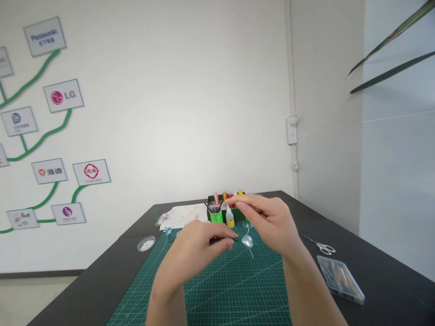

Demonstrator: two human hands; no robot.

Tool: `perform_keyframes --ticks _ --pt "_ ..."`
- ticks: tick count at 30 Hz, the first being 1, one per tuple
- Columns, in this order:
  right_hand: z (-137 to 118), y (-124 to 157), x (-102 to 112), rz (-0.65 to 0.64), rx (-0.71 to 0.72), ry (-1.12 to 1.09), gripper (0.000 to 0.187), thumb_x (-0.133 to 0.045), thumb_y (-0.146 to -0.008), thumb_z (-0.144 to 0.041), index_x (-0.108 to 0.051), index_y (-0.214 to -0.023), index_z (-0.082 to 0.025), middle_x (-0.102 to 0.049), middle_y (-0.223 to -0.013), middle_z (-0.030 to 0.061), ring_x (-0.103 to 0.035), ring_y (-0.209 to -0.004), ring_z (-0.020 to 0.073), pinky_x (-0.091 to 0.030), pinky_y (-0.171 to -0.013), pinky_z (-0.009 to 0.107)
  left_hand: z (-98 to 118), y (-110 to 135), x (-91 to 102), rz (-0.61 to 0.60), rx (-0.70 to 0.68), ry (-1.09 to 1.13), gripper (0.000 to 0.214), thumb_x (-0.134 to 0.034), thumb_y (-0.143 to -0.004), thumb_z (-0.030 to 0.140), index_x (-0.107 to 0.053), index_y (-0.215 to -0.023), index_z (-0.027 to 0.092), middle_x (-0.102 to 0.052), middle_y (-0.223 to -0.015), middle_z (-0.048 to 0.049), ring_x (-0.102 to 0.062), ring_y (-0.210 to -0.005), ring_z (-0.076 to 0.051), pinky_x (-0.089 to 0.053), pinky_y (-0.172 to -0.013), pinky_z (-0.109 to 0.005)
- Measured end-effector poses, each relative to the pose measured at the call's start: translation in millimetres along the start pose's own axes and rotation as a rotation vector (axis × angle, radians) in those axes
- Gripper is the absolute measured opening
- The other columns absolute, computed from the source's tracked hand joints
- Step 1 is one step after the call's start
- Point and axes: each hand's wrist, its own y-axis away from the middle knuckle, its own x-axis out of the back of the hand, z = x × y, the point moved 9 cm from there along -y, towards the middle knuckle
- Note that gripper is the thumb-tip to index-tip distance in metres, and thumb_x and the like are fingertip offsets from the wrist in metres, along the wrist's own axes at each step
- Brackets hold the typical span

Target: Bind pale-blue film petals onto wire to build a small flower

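My left hand (199, 246) is closed over the mat, thumb and forefinger pinching a thin dark piece with a green end (237, 239). Higher and to the right, my right hand (267, 217) pinches with thumb and forefinger; whatever is between those fingertips is too fine to make out. A pale, shiny petal-like piece with a thin tail (248, 241) lies on the green cutting mat (234, 290), just beyond the left fingertips. A small light blue flower-like piece (167, 231) rests at the mat's far left.
Behind my hands stand a bright green cup with dark-handled tools (216, 217), a yellow-labelled bottle (230, 219) and a dark box (253, 213) with thread spools. Scissors (321, 246) and a clear plastic case (340, 278) lie right; a round dish (146, 244) and white paper (185, 216) left.
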Motion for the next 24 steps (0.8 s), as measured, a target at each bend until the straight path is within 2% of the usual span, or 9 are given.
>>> perform_keyframes --ticks 4,10,14,18,24 --pt "7.0 -3.2 3.2 0.040 -0.002 -0.004 0.026 -0.049 -0.092 -0.029 -0.074 -0.097 -0.021 -0.074 -0.085 0.0044 -0.060 -0.061 0.0131 -0.045 -0.054 0.024 1.5 4.1 -0.6 -0.023 0.014 -0.016 0.020 -0.055 -0.086 0.024 -0.073 -0.094 0.030 -0.073 -0.083 0.0054 -0.060 -0.066 -0.010 -0.044 -0.064 -0.020" --pt "20.6 -6.3 1.6 0.037 -0.062 -0.007 0.027 -0.050 -0.091 -0.031 -0.074 -0.099 -0.021 -0.074 -0.092 0.0056 -0.063 -0.068 0.0148 -0.049 -0.056 0.025 5.9 6.9 1.7 -0.019 -0.007 0.003 0.017 -0.057 -0.087 0.026 -0.072 -0.093 0.029 -0.073 -0.085 0.0051 -0.061 -0.070 -0.010 -0.044 -0.065 -0.020" --pt "30.6 -10.1 -3.5 0.008 -0.094 -0.003 0.028 -0.049 -0.092 -0.032 -0.074 -0.100 -0.022 -0.074 -0.092 0.0054 -0.065 -0.073 0.0164 -0.050 -0.060 0.026 11.0 9.8 9.3 0.050 -0.045 0.015 0.013 -0.059 -0.086 0.027 -0.072 -0.089 0.026 -0.072 -0.079 0.0046 -0.060 -0.064 -0.009 -0.043 -0.061 -0.020" --pt "44.2 -15.0 -11.9 -0.032 -0.121 -0.031 0.029 -0.049 -0.092 -0.033 -0.074 -0.099 -0.020 -0.073 -0.089 0.0055 -0.065 -0.079 0.0185 -0.050 -0.064 0.027 15.0 14.4 24.1 0.220 -0.099 -0.022 0.012 -0.060 -0.086 0.028 -0.071 -0.089 0.025 -0.071 -0.074 0.0040 -0.057 -0.057 -0.008 -0.042 -0.055 -0.019" --pt "56.0 -19.4 -25.6 -0.101 -0.123 -0.137 0.030 -0.048 -0.092 -0.033 -0.073 -0.102 -0.019 -0.073 -0.090 0.0045 -0.065 -0.077 0.0177 -0.049 -0.067 0.026 13.5 23.8 53.1 0.637 -0.164 -0.065 0.009 -0.062 -0.084 0.024 -0.069 -0.090 0.023 -0.072 -0.079 0.0030 -0.057 -0.055 -0.006 -0.042 -0.049 -0.018"
